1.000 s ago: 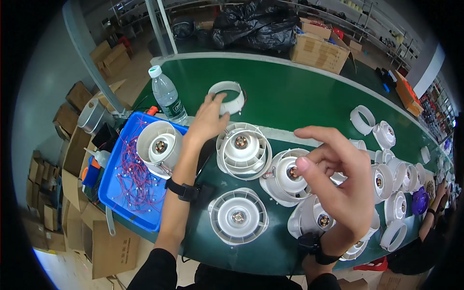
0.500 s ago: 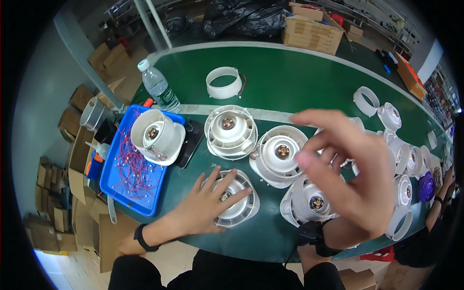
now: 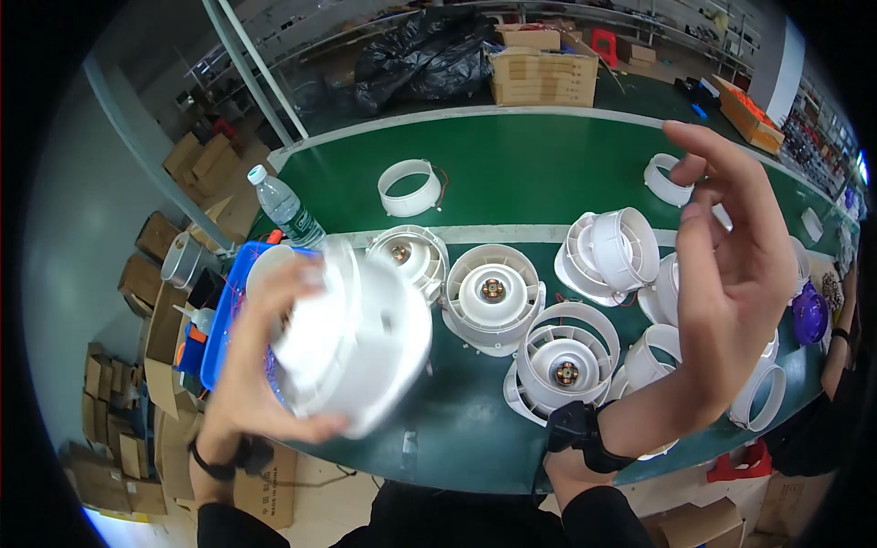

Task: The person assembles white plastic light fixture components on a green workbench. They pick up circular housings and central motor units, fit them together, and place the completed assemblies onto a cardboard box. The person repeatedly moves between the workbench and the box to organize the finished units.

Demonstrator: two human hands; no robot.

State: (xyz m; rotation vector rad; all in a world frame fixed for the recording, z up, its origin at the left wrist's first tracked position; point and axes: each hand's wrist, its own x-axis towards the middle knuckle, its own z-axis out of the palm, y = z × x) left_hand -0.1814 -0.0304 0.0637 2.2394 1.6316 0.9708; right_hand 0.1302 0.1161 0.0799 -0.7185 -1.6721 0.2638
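Note:
My left hand (image 3: 239, 365) grips a white plastic fan housing (image 3: 370, 338) by its side, raised off the table and tilted; motion blurs it. My right hand (image 3: 744, 265) is up over the right side of the table, thumb and index finger apart, with nothing visible between them. Between my hands stand a white fan housing (image 3: 493, 315) with a copper-wound motor core in its middle and a similar housing (image 3: 566, 352) nearer me. Another housing (image 3: 416, 258) is partly behind the lifted one, and one with a tall collar (image 3: 630, 247) leans beyond them.
A blue tray (image 3: 217, 338) with thin wires lies at the left, mostly hidden. Behind it stands a water bottle (image 3: 290, 215). White rings (image 3: 411, 203) and more housings rest on the green table (image 3: 530, 164). At the far right are a purple object (image 3: 810, 315) and another person's arm (image 3: 840, 352).
My left hand, earlier spread over a housing on the table, now has it lifted and moved left. My right hand has swung right, away from the middle housings. The view has shifted.

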